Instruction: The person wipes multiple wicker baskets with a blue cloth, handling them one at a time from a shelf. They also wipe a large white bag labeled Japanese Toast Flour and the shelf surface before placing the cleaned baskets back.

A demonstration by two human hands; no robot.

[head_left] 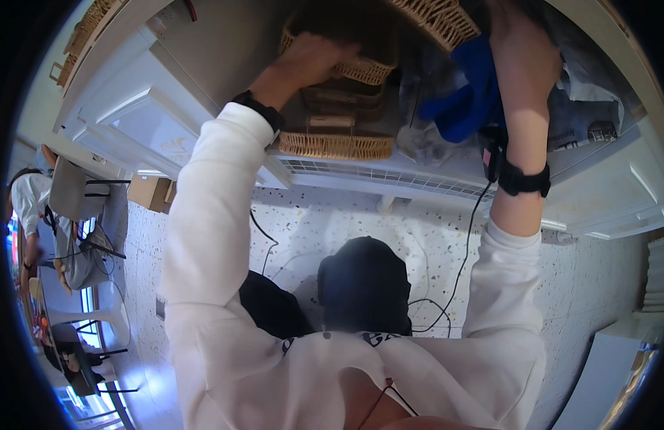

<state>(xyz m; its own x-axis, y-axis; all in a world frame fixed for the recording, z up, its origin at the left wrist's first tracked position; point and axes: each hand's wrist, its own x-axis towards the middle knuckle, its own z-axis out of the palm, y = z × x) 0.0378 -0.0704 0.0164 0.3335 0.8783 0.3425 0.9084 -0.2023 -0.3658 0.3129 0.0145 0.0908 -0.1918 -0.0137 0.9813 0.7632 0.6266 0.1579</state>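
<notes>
My left hand (314, 61) reaches into a white cabinet, its fingers bent over the rim of a small wicker basket (364, 70). Under that basket sit another basket with a dark inside and a wicker basket (335, 145) with a wooden handle at the front edge. My right hand (515, 43) is raised at the back right, beside a blue cloth (457, 107) and close to a larger wicker basket (441, 20). Shadow and the picture's top edge hide its fingers, so its grip does not show.
White cabinet doors (142, 122) stand open on both sides. Clear plastic bags (425, 140) and a printed bag (593, 107) lie at the right. A black cable (464, 251) hangs to the speckled floor. A cardboard box (149, 192), chairs and another person (31, 201) are at the left.
</notes>
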